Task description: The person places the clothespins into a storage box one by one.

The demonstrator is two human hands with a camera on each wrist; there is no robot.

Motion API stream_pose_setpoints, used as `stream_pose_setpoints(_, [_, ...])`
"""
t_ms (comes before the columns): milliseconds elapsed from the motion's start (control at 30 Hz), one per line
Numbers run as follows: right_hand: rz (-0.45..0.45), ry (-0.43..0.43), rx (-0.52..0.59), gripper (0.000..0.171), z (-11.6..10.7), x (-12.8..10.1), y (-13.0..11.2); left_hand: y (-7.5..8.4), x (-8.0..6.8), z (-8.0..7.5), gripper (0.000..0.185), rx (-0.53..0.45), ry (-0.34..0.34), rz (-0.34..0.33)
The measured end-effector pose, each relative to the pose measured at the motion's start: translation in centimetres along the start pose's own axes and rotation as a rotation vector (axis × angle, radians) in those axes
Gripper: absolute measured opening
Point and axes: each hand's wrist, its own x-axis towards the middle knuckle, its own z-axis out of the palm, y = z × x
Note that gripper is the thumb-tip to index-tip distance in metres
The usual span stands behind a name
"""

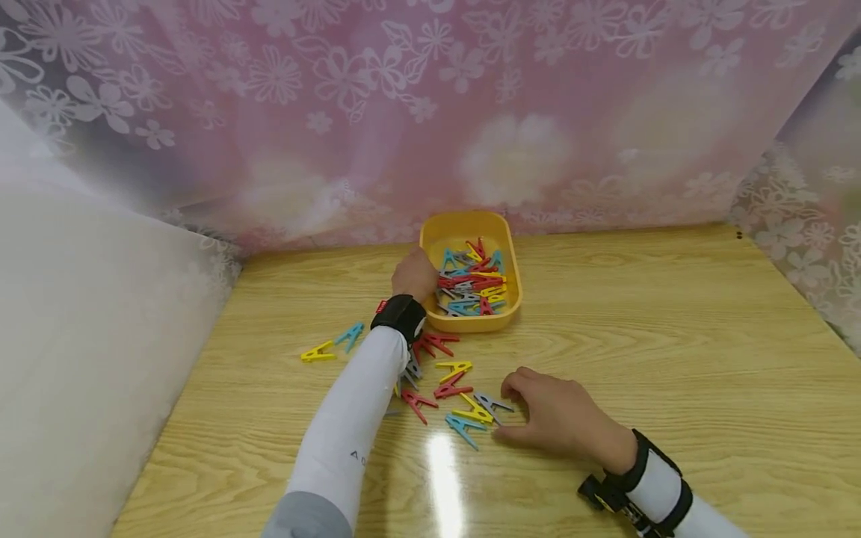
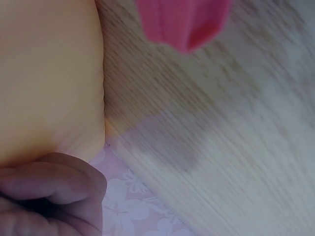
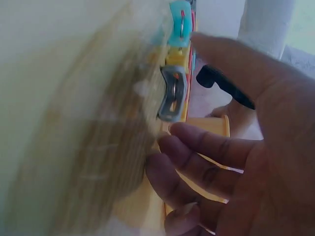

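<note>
Clothes pegs [image 1: 452, 388] in red, yellow, blue and grey lie scattered on the wooden table [image 1: 673, 336], in a loose cluster between the 2 arms and just in front of a yellow plastic tray [image 1: 430, 243] that holds a heap of more pegs [image 1: 471, 282]. The tray stands near the back edge of the table, close to the pink flowered curtain [image 1: 403, 90]. The left hand [image 1: 413, 274] rests against the tray's left rim; its fingers are bent, but the head view does not show whether they hold anything, and the left wrist view is too blurred to tell. The right hand [image 1: 561, 418] lies palm down on the table at the right of the loose cluster, its fingers [image 1: 514, 388] loosely curled, with the fingertips just beside a grey peg [image 1: 493, 403] and a yellow peg [image 1: 474, 413]; it grips nothing visible. A blue peg [image 1: 466, 428] lies nearest the person. Well to the left, apart from the cluster, lie a yellow-and-blue pair [image 1: 331, 345] of pegs. Both arms wear white sleeves with black wrist straps.
</note>
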Motion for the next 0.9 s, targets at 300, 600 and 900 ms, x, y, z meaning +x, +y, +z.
stream_pose_setpoints(300, [0.033, -0.002, 0.056, 0.033, 0.5, -0.1, -0.2, -0.2, 0.0, -0.2, 0.028, -0.002, 0.002, -0.012])
stream_pose_setpoints(600, [0.092, 0.126, 0.252, 0.032, -1.6, -0.1, 0.9, -0.2, -0.1, -0.5, 0.030, 0.000, -0.002, -0.028])
stream_pose_setpoints(900, [0.068, 0.372, 0.362, 0.040, -3.9, 0.8, 2.8, 0.2, -0.2, -0.2, 0.027, -0.002, -0.014, -0.025])
